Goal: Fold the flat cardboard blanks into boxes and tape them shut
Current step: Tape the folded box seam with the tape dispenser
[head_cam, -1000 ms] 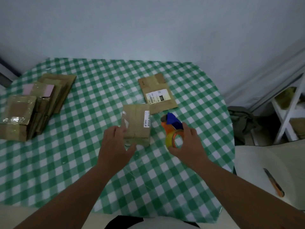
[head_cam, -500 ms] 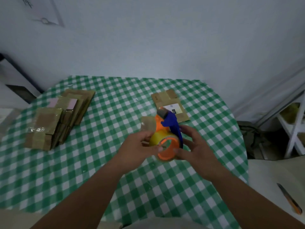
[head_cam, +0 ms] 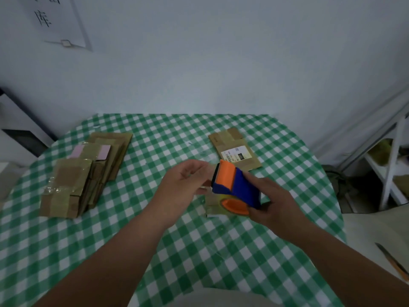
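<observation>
Two hands (head_cam: 274, 204) (head_cam: 183, 187) — blocky orange-blue tape dispenser (head_cam: 235, 187).

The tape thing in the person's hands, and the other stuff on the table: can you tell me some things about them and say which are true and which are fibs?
1. The right hand holds the tape dispenser. True.
2. The dispenser is green and yellow. False: it is blue and orange.
3. The stack of cardboard lies on the table's left side. True.
4. The tablecloth is plain red. False: green and white checks.
5. The labelled cardboard blank lies flat beyond the hands. True.
</observation>
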